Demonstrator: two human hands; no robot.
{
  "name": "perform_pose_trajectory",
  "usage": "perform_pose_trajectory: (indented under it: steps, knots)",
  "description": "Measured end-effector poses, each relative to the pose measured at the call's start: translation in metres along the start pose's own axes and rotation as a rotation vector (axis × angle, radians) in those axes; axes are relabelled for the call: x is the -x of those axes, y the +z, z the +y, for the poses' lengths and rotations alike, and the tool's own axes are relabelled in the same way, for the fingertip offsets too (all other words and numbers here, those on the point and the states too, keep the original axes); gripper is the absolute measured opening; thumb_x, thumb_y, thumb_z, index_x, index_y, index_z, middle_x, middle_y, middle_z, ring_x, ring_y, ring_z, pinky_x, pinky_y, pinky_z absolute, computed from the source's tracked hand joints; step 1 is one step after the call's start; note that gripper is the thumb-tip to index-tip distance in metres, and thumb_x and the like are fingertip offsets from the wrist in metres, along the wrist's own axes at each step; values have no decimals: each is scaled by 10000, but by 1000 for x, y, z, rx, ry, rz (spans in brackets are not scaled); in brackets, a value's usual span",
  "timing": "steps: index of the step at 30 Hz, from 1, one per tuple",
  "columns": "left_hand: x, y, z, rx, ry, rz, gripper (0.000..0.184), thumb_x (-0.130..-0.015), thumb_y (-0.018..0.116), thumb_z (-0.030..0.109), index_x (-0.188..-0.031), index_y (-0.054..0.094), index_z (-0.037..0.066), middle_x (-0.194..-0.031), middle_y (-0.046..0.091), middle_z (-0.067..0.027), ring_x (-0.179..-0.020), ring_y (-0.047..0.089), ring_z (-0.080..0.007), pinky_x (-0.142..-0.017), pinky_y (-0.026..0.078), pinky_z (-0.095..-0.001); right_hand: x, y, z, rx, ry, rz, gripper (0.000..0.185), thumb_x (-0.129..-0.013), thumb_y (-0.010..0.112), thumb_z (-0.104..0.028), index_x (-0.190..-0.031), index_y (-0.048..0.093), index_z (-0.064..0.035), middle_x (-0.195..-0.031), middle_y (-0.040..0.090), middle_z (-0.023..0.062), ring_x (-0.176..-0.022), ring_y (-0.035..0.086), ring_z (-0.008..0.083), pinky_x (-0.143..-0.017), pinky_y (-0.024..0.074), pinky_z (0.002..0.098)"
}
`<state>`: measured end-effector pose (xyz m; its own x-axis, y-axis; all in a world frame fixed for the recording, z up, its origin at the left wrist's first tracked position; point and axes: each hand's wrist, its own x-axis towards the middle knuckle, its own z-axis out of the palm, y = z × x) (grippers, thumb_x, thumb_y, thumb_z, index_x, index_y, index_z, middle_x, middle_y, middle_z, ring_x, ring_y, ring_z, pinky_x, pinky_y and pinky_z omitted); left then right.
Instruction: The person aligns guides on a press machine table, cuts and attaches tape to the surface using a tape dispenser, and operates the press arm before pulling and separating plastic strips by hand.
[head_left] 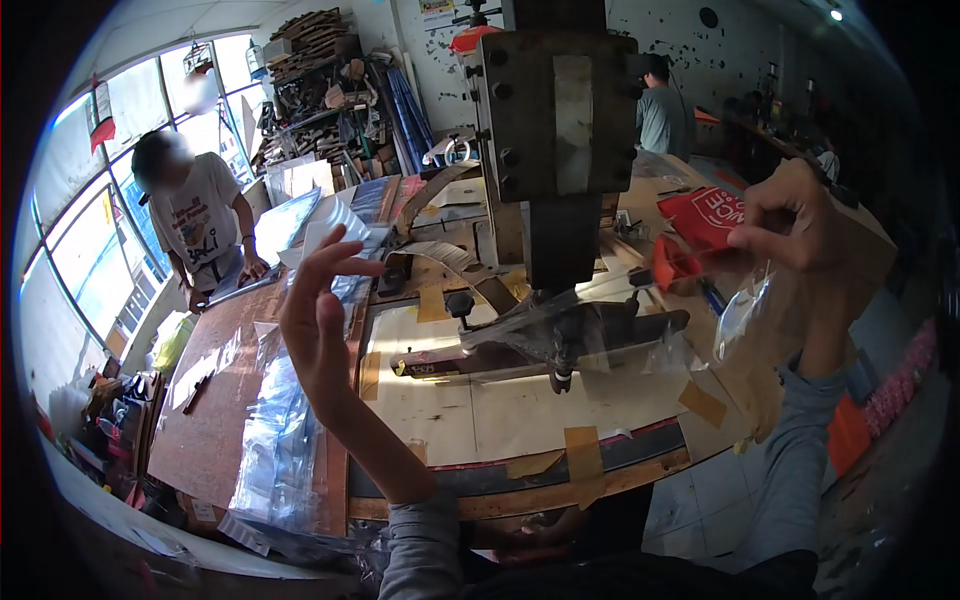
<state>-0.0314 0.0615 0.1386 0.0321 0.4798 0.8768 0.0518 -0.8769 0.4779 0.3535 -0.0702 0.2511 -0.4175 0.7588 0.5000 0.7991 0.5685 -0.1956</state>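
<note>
My left hand [325,315] is raised over the left part of the bench, its fingers apart and nothing between them. On the right, my right hand [795,225] pinches a thin clear plastic piece [740,305], which looks blurred and hangs below the fingers. A red printed bag [700,215] lies just left of that hand. Between my hands stands a dark metal press [560,240] with a black clamp base [540,345] on a pale board [480,410]. More clear plastic [580,320] stretches across the clamp area.
Clear plastic bags [275,440] are piled on the bench's left side. Brown tape [583,465] marks the front edge. A person [200,215] stands at the far left with hands on the bench, and another person [663,115] is at the back right.
</note>
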Motion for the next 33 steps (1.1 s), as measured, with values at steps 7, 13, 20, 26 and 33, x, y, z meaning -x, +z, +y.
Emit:
perform_pose_trajectory:
  steps: [7,13,20,26,33]
  knots:
    - [31,80,52,-289,26,-525,687,-690,781,362,-1259,484,115,-1007,639,-111,-1209,492,-279,-993,364,-424,-33,20,-19,-78,-223,-134,270,-731,739,-136,-554,563,-32,-464,515,7,-377,432,59,-384,270,235]
    - [18,19,4,-171,-300,-449,132,-758,690,19,-883,648,9,-810,678,-57,-741,668,-147,-723,515,-289,-24,1,10,-289,-94,13,286,-796,722,-194,-619,568,-30,-560,533,-11,-512,458,23,-460,307,199]
    - [18,-77,39,7,-327,226,233,-757,705,-11,-963,597,-14,-798,664,-92,-735,661,-161,-696,546,-263,-46,57,13,-488,-135,207,245,-803,721,-175,-661,585,-29,-590,539,-26,-544,442,21,-511,318,198]
    - [22,-100,77,-592,-53,804,176,-847,688,187,-826,632,21,-577,601,-24,-443,516,-48,-409,367,-181,-80,106,-11,-468,-133,382,265,-798,737,-201,-657,563,-58,-561,445,-72,-552,342,0,-513,238,199]
    - [27,-145,95,-655,92,623,186,-906,607,183,-810,633,26,-537,539,1,-431,479,-23,-383,323,-174,-107,142,-22,-492,-89,353,306,-815,718,-242,-648,537,-60,-588,391,-83,-569,300,8,-518,209,217]
